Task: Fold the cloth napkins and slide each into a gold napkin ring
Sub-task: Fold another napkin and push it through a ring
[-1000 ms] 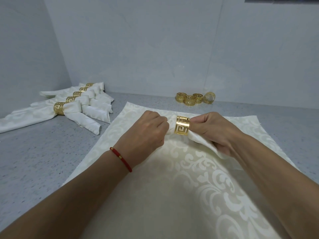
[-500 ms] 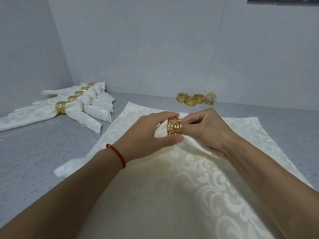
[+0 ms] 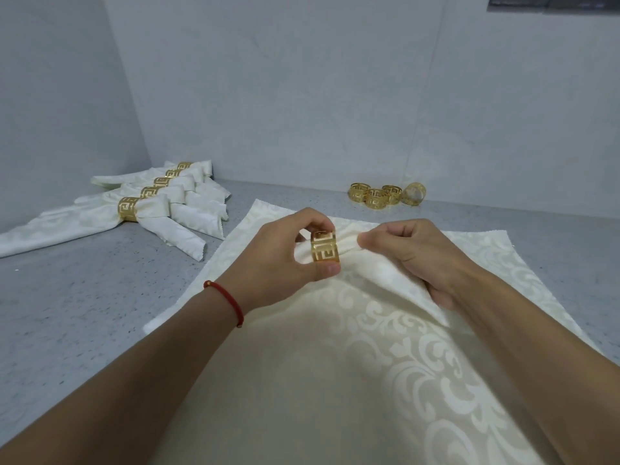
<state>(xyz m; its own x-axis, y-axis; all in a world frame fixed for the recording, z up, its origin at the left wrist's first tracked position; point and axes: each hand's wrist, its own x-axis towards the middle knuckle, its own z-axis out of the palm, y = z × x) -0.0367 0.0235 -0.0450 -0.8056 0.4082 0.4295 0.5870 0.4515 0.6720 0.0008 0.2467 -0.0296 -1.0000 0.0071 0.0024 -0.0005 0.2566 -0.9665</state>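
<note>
2 hands [image 3: 288, 253] [image 3: 412, 260] threading: our left pinches gold ring [image 3: 324, 247], right pinches bunched napkin [image 3: 369, 273]. Next we need ring slid toward napkin's middle.

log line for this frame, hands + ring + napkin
left hand: pinches gold ring | right hand: grips napkin | napkin: partway through ring

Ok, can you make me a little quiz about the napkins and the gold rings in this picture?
1. True or false: the left hand pinches the gold ring.
2. How many finished napkins lie at the left? A) two B) five C) eight
3. The right hand grips the ____.

Key: 1 true. 2 B. 3 napkin, gathered and fed through the ring.
</note>
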